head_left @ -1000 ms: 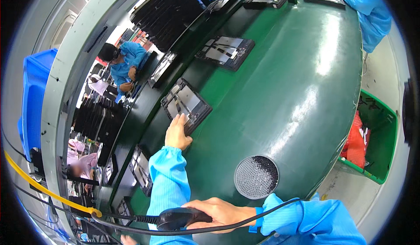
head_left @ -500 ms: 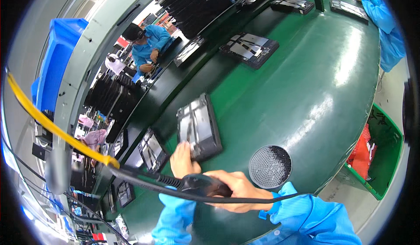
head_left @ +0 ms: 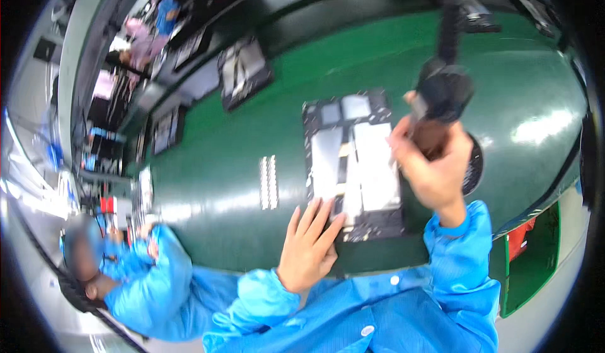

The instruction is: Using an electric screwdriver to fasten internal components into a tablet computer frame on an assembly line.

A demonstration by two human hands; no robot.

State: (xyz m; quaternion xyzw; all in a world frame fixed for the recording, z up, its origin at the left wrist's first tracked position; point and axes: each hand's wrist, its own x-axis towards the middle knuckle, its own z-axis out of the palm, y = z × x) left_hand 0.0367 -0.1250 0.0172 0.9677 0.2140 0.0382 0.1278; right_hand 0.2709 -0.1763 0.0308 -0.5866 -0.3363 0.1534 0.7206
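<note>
An opened flat device [head_left: 356,227], tablet-like with a black frame and silver plates, lies on the green table in front of me. My left hand [head_left: 310,246] has its fingers spread, their tips resting on the device's near left edge. Beside the device's right edge, my right hand [head_left: 438,170] wraps round a black electric screwdriver [head_left: 444,91], blurred by motion; a dark cable runs up from its top. Its lower end is hidden by the hand. Behind my right hand, a round dish [head_left: 476,170] with dark small pieces shows only in part.
Two pale narrow strips [head_left: 268,183] lie left of the device. Another opened device [head_left: 242,73] lies farther back, and one more [head_left: 167,129] at left. A co-worker in a blue sleeve [head_left: 161,284] sits at my left. A green bin [head_left: 532,271] stands below the table's right edge.
My view has swung left. The device now lies squarely before me. My left hand is spread at its near edge, and my right hand holds the screwdriver upright beside it.
</note>
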